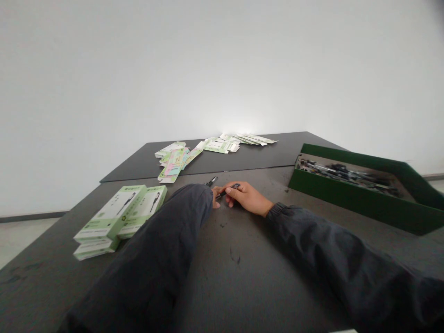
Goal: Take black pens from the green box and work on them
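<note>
The pen point(234, 186) pinched by the right hand point(251, 198) is best steadied; whether the left hand point(215, 196) grips cannot be told.

Head view, looking forward and down across table point(243, 286).

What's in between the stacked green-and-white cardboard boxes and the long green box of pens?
The head view shows the left hand, right hand, dark fabric sleeves and slim black pens between them.
</note>
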Motion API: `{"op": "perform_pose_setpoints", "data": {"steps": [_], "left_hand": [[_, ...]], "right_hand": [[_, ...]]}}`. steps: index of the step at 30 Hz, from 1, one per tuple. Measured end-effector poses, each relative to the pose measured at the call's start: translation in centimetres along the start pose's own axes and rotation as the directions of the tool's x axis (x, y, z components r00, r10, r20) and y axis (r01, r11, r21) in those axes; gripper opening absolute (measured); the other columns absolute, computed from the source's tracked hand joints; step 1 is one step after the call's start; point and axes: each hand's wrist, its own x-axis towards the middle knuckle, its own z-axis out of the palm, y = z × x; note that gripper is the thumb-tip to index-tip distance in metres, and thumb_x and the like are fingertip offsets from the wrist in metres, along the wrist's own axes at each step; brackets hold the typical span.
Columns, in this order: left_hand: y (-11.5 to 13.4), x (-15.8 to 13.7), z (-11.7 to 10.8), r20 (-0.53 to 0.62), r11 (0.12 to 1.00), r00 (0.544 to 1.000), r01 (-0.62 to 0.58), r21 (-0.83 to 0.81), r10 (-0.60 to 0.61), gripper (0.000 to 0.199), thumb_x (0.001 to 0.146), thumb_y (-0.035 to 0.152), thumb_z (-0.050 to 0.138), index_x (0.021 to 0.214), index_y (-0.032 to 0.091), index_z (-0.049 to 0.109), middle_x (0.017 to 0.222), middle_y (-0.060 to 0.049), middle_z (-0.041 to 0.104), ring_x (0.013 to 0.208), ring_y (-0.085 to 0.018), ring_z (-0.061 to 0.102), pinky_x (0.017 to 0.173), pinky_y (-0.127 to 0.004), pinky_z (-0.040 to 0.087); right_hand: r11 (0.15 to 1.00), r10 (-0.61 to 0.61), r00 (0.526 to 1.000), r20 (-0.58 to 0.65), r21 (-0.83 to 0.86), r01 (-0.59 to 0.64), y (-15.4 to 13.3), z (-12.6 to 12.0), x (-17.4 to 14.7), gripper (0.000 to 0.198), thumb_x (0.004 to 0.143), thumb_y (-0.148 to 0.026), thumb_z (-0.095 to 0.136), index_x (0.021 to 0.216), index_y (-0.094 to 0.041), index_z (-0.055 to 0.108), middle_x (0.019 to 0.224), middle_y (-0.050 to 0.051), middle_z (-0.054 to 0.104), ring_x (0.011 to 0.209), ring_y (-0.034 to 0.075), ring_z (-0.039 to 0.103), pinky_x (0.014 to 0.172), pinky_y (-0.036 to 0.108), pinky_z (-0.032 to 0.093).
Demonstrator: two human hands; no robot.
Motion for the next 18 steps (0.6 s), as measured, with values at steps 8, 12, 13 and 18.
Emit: {"op": "perform_pose_setpoints", "data": {"steps": [8, 12, 13, 18], "left_hand": [[-0.1, 0.1, 0.1, -0.01, 0.999, 1.0, 0.025, 0.038, -0.025, 0.048, 0.075, 0.019, 0.054, 0.122, 0.011, 0.047, 0.115, -0.007, 0.056, 0.096, -0.02, 0.056, 0.081, -0.021, 0.041], [-0.6, 0.6, 0.7, -0.012, 0.997, 0.999, 0.047, 0.061, -0.047, 0.053, 0.075, 0.02, 0.055, 0.127, 0.013, 0.043, 0.119, -0.007, 0.053, 0.099, -0.02, 0.055, 0.083, -0.022, 0.04], [-0.6, 0.7, 0.8, -0.014, 0.996, 0.998, 0.058, 0.066, -0.057, 0.055, 0.075, 0.021, 0.055, 0.128, 0.013, 0.041, 0.119, -0.007, 0.053, 0.099, -0.02, 0.055, 0.083, -0.023, 0.041], [-0.5, 0.6, 0.8, -0.021, 0.994, 0.996, 0.09, 0.061, -0.089, 0.057, 0.075, 0.021, 0.057, 0.129, 0.013, 0.04, 0.119, -0.009, 0.053, 0.098, -0.023, 0.055, 0.083, -0.025, 0.042]], "right_hand": [[1.0, -0.001, 1.0, 0.014, 0.019, 0.0, 0.0, 0.0, 0.1, 0.035, 0.085, -0.038, 0.042, 0.102, -0.012, 0.058, 0.069, 0.002, 0.056, 0.053, 0.008, 0.052, 0.054, 0.021, 0.042], [1.0, 0.0, 1.0, 0.011, 0.014, 0.0, -0.2, 0.0, 0.1, 0.034, 0.085, -0.037, 0.042, 0.102, -0.012, 0.059, 0.068, 0.002, 0.056, 0.053, 0.008, 0.052, 0.054, 0.021, 0.043], [1.0, 0.003, 1.0, 0.008, 0.012, -0.003, -0.2, 0.0, 0.1, 0.034, 0.085, -0.037, 0.042, 0.102, -0.012, 0.059, 0.068, 0.002, 0.056, 0.052, 0.008, 0.052, 0.054, 0.021, 0.043], [1.0, 0.006, 1.0, 0.007, 0.017, -0.006, -0.1, 0.0, 0.1, 0.034, 0.085, -0.037, 0.043, 0.102, -0.012, 0.059, 0.068, 0.002, 0.056, 0.052, 0.008, 0.051, 0.054, 0.02, 0.043]]}}
